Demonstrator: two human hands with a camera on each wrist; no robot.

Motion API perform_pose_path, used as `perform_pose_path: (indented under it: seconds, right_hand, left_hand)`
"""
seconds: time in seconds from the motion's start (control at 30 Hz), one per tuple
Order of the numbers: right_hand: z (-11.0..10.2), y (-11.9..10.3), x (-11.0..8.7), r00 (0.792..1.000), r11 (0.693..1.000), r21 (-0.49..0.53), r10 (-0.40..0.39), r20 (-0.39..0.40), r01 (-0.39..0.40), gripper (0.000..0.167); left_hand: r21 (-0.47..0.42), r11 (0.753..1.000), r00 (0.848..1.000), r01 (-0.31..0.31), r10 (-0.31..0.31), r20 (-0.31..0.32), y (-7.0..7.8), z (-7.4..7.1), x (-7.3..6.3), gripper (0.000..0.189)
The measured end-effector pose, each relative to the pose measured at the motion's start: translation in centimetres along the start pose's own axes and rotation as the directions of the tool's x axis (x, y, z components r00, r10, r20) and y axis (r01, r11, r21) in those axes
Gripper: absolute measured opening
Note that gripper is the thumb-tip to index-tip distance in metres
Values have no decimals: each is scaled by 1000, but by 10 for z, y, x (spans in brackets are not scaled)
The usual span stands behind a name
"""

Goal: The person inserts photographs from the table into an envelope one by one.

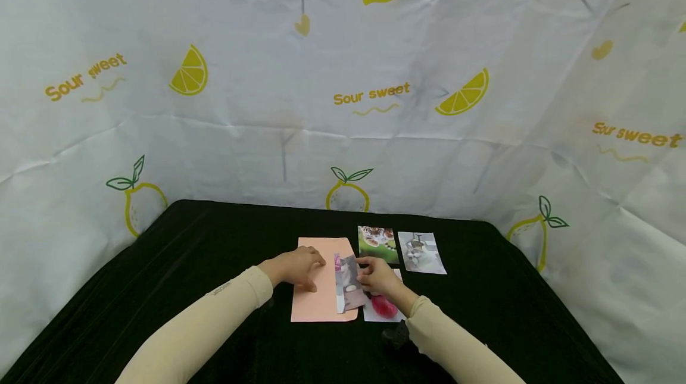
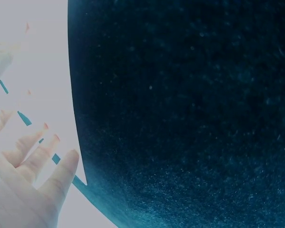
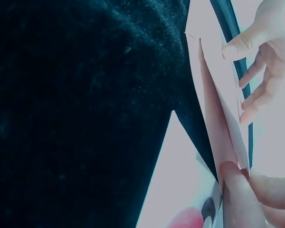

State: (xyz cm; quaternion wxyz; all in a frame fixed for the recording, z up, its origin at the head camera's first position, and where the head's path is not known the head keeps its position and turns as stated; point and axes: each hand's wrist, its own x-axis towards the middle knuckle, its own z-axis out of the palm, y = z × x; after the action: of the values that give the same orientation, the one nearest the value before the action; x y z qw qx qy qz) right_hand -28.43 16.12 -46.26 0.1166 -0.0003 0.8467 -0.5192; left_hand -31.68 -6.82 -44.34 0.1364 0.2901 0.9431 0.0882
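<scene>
A pink envelope-like paper sheet point(image 1: 316, 306) lies on the dark cloth. My left hand point(image 1: 296, 266) is over its left part, fingers spread and holding nothing; the left wrist view shows these fingers point(image 2: 66, 173) beside the overexposed paper. With thumb and fingers, my right hand point(image 1: 383, 280) pinches the right side of a grey-toned picture card point(image 1: 349, 286), which overlaps the sheet's right edge. In the right wrist view, the thumb point(image 3: 237, 194) is against a pale paper edge point(image 3: 213, 109) where two layers part. How far the card reaches between those layers I cannot tell.
A tiger picture card point(image 1: 377, 244) and a pale grey picture card point(image 1: 422, 253) lie behind and right of my right hand. Partly beneath that hand is a card with a pink shape point(image 1: 384, 308). A lemon-printed curtain point(image 1: 252, 152) hangs behind the table.
</scene>
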Motion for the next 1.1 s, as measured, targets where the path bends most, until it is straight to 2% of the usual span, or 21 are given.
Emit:
perform_pose_path:
  seconds: [0.67,0.9,1.1]
  right_hand:
    - [4,-5,2,998,1000,-28,17,63,-15,47]
    - [6,-5,3,998,999,-17,38,56,-37,44]
    - [8,-5,3,999,999,30,21,38,-23,43]
  left_hand:
    - [-10,1000,1000,6,-6,15,1,-2,-1,56]
    - [-10,1000,1000,1,0,15,1,-2,-1,56]
    - [-18,1000,1000,0,1,17,1,-2,0,56]
